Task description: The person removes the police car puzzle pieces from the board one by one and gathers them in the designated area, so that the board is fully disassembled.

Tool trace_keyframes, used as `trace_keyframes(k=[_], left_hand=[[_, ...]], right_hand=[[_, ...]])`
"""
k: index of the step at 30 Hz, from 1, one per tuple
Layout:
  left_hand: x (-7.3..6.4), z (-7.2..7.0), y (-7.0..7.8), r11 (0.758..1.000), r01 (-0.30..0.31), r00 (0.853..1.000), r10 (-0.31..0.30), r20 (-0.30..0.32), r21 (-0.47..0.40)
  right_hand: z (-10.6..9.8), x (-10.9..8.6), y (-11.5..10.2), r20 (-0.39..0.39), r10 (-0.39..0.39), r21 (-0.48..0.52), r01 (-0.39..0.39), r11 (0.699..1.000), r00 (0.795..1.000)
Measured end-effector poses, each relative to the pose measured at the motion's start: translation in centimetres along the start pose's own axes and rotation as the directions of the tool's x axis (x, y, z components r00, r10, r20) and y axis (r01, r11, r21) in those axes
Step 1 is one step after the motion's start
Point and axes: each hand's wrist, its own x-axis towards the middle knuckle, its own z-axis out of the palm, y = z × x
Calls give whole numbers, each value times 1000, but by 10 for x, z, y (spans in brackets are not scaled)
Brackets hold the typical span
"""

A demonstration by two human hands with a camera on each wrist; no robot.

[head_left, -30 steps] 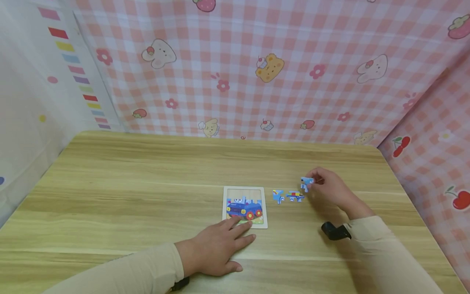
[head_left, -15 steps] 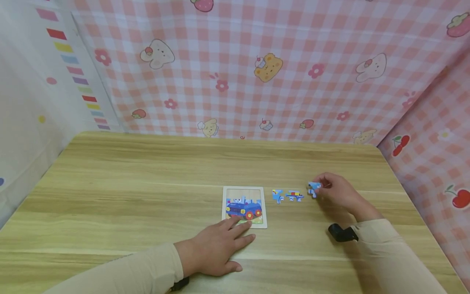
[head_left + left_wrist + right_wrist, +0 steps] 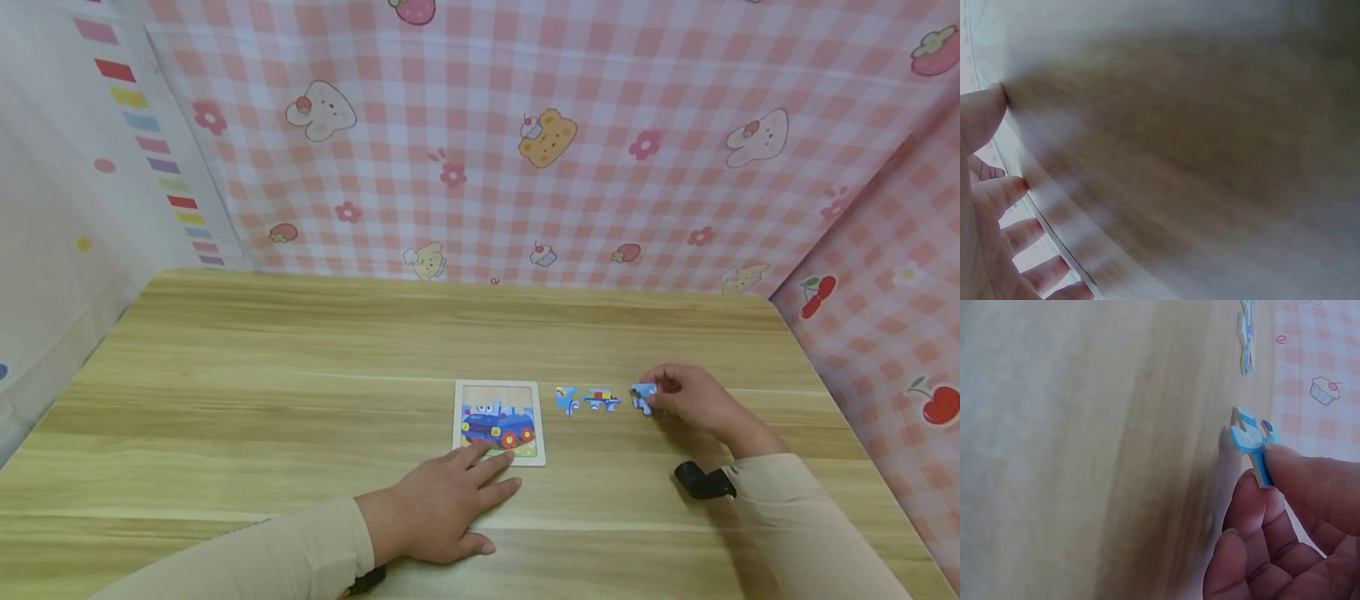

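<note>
My right hand (image 3: 692, 402) pinches a light-blue puzzle piece (image 3: 642, 398) by its right edge, close over the table; the right wrist view shows the piece (image 3: 1252, 440) between thumb and fingers. To its left lie two loose pieces, one blue with a red and yellow patch (image 3: 602, 398) and one light blue with yellow (image 3: 567, 400). A white-framed puzzle board (image 3: 542, 425) lies farther left, its lower part filled with a blue car picture and bare wood above. My left hand (image 3: 442, 507) rests with fingers spread, fingertips over the board's lower edge, partly covering it.
The wood-grain table (image 3: 285, 400) extends on all sides of the puzzle. A pink checked curtain (image 3: 480, 150) hangs along its back edge, with another cloth at the right. Black wrist gear (image 3: 703, 481) sticks out from the right sleeve.
My right hand has moved right and toward me with its puzzle piece, lowering it beside the two loose pieces. The piece has turned a little. My left hand and the board stay put.
</note>
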Motion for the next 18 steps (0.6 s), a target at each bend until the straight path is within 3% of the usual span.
trace_keyframes(k=[12, 18], left_hand=[[0, 2, 0, 1000, -10, 1000, 10, -16, 10], [0, 2, 0, 1000, -8, 1000, 8, -11, 1]], right_hand=[[5, -1, 0, -24, 18, 28, -17, 999, 1000], [6, 1, 2, -40, -20, -8, 19, 1000, 999]])
